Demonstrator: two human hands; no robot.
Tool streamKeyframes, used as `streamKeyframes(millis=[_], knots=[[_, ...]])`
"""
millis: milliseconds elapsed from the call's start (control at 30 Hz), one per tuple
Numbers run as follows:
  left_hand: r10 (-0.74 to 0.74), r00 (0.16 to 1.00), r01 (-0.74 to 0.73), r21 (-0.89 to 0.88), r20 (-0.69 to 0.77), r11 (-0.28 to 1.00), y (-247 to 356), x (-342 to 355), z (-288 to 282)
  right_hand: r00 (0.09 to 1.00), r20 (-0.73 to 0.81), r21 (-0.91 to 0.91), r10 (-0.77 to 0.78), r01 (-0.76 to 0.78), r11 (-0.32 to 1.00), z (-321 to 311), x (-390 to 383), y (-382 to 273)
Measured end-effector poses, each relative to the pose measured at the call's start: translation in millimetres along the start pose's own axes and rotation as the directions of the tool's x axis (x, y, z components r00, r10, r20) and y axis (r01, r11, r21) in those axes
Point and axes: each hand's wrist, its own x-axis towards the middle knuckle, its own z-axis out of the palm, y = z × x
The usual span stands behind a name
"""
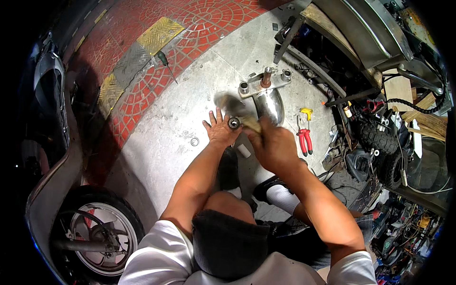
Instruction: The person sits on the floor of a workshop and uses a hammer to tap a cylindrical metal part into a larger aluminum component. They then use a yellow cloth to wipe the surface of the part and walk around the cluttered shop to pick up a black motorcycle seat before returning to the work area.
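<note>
My right hand (275, 145) grips a pale wooden handle (251, 126); the metal head at its far end, probably a hammer's, is a blurred shape (230, 104) above my left hand. My left hand (219, 130) has its outer fingers spread, with thumb and forefinger against a small round metal part (233, 123). Just beyond stands a steel motorcycle fork bracket with a central stem (266, 81), beside a polished curved metal piece (271, 107). A white cylinder (243, 150) and a small ring (194, 141) lie nearby.
Red-handled pliers (305, 140), a yellow object (306, 113) and a screwdriver (164, 61) lie on the floor. A scooter wheel (95, 199) is at left. A metal frame (356, 35) and piled parts, tyres and cables (380, 137) crowd the right. Red paving (223, 14) runs along the back.
</note>
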Motion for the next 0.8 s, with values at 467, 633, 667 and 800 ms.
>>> streamKeyframes(millis=[467, 633, 667, 800], knots=[[-0.019, 0.999, 0.017, -0.044, -0.037, 0.999, 2, -1, 1, 0.973, 0.187, -0.141, 0.134, -0.108, 0.984, -4, -10, 5], [-0.009, 0.999, 0.004, -0.114, -0.041, 0.994, 4, 4, 1, 0.972, 0.148, -0.237, 0.183, -0.145, 0.961, 9, -2, 15], [-0.026, 1.000, 0.026, -0.088, 0.005, 0.996, 5, 4, 3, 0.967, 0.179, -0.178, 0.184, -0.152, 0.972, 10, -5, 15], [-0.044, 0.999, 0.043, -0.066, -0.013, 0.997, 1, 6, 10, 0.959, 0.179, -0.079, 0.218, -0.206, 0.975, 19, -25, 15]])
